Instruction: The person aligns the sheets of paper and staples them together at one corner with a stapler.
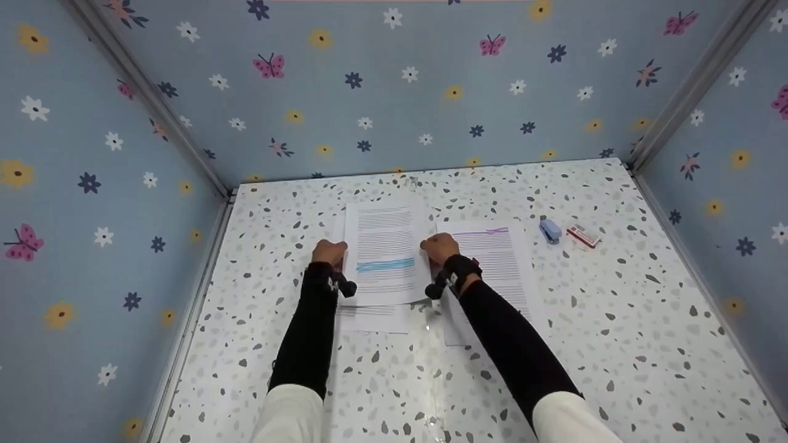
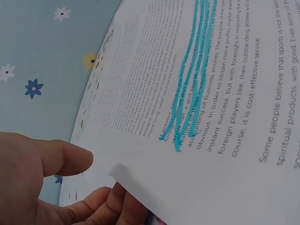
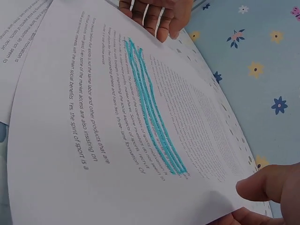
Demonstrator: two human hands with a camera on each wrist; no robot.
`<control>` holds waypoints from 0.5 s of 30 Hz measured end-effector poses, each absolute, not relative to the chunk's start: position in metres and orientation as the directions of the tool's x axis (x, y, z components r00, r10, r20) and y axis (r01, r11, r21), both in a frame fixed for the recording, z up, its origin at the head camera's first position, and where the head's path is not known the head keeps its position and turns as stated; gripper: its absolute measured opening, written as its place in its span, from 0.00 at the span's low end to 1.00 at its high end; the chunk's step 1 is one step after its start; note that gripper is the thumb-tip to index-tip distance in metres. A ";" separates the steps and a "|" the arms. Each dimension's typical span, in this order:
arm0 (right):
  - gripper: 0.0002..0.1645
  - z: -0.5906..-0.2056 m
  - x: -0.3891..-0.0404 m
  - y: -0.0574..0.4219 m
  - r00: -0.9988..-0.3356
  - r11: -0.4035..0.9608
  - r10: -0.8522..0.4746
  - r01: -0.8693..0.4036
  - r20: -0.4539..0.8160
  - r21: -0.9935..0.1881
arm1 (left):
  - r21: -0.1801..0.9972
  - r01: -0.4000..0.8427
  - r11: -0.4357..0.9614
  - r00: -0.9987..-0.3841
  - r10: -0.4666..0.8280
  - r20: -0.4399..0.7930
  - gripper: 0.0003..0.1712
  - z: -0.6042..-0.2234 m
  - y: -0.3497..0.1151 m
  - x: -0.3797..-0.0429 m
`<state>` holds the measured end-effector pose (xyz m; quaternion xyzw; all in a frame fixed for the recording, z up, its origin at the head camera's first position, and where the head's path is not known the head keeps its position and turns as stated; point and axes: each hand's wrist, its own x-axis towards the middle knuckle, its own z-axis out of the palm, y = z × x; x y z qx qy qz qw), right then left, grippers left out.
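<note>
A printed sheet of paper [image 1: 381, 240] with a band of blue highlighter lies between my hands, its near edge raised over other pages. My left hand [image 1: 329, 252] holds its left side. In the left wrist view, the fingers [image 2: 110, 206] curl under the sheet's edge while the thumb stands apart from it. On the opposite side, my right hand [image 1: 441, 247] holds the right edge. The right wrist view shows that thumb [image 3: 258, 185] above the paper and fingers partly hidden below. Another printed sheet [image 1: 375, 319] sticks out underneath.
Partly under my right forearm lie pages with purple highlighter [image 1: 498, 264]. Farther right are a light blue stapler [image 1: 550, 231] and a small red and white box [image 1: 582, 236]. Patterned walls [image 1: 394, 92] border the speckled tabletop [image 1: 628, 320] on the back and both sides.
</note>
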<state>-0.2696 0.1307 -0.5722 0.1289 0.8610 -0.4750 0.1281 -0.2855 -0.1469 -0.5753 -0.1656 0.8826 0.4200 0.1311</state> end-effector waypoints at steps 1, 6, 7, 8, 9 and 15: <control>0.13 -0.573 -0.271 0.130 -0.937 0.529 0.102 0.336 -0.335 -0.779 | 0.699 -0.399 0.594 -0.912 -0.181 -0.367 0.25 -0.576 -0.147 -0.286; 0.11 -0.577 -0.274 0.129 -0.947 0.574 0.102 0.307 -0.305 -0.759 | 0.694 -0.384 0.609 -0.917 -0.164 -0.363 0.12 -0.578 -0.146 -0.288; 0.12 -0.577 -0.274 0.129 -0.947 0.573 0.104 0.306 -0.304 -0.760 | 0.693 -0.381 0.611 -0.918 -0.162 -0.362 0.12 -0.578 -0.145 -0.288; 0.11 -0.576 -0.273 0.129 -0.948 0.570 0.109 0.305 -0.298 -0.763 | 0.690 -0.377 0.618 -0.919 -0.158 -0.361 0.13 -0.578 -0.145 -0.288; 0.11 -0.576 -0.272 0.129 -0.951 0.568 0.113 0.300 -0.288 -0.767 | 0.687 -0.378 0.621 -0.919 -0.158 -0.362 0.14 -0.577 -0.145 -0.287; 0.12 -0.567 -0.268 0.130 -0.962 0.518 0.135 0.274 -0.238 -0.810 | 0.723 -0.349 0.596 -0.931 -0.136 -0.338 0.14 -0.575 -0.150 -0.287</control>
